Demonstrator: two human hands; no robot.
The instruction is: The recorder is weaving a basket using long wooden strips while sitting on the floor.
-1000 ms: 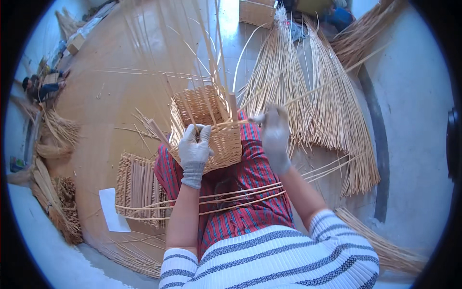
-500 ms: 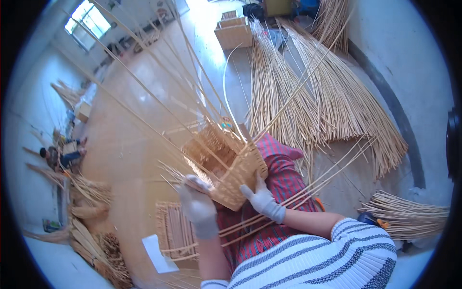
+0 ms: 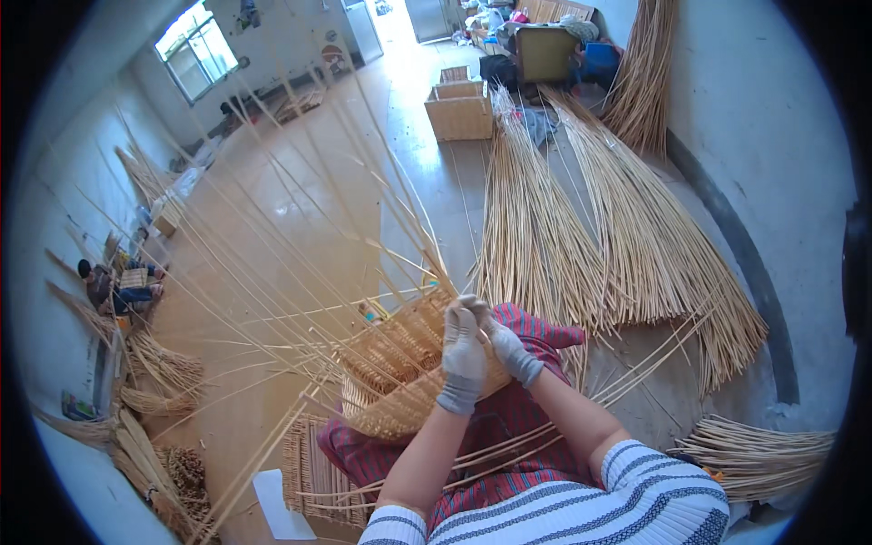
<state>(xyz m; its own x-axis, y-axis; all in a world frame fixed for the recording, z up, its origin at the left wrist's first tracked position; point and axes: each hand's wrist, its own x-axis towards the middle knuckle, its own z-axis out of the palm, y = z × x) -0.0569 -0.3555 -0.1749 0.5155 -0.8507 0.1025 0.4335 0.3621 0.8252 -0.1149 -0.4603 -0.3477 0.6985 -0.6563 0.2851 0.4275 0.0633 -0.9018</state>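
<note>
Wicker basket (image 3: 400, 413) sits on your lap, over the red striped cloth (image 3: 359, 450). Clock read from the basket, 12 at top of view. Long axis runs roughly 8 to 2 o'clock. Mouth tilts toward 11; the long stakes (image 3: 440, 269) fan from the rim between 10 and 12, several blurred.

Your hands, both in pale gloves with grey cuffs, are close together at the basket's 2 o'clock corner. Left hand (image 3: 464, 354) laps over the near wall there, fingers close together and pointing up toward 12. Right hand (image 3: 513, 350) comes in from 4, fingertips meeting the left's at the corner. Both touch the basket; what lies between the fingers is hidden, so whether either is clamped you cannot tell from here.

Basket: tan, close weave, box-like, walls up, stakes uncut above the rim. Inside of the far wall shows browner than the near one.

Around: woven panel (image 3: 309, 459) on the floor (image 3: 245, 400) at 7, white paper (image 3: 280, 509) beyond it. Big rod bundles (image 3: 545, 245) spread at 1 to 2. Boxy woven container (image 3: 459, 118) well off near 12.
</note>
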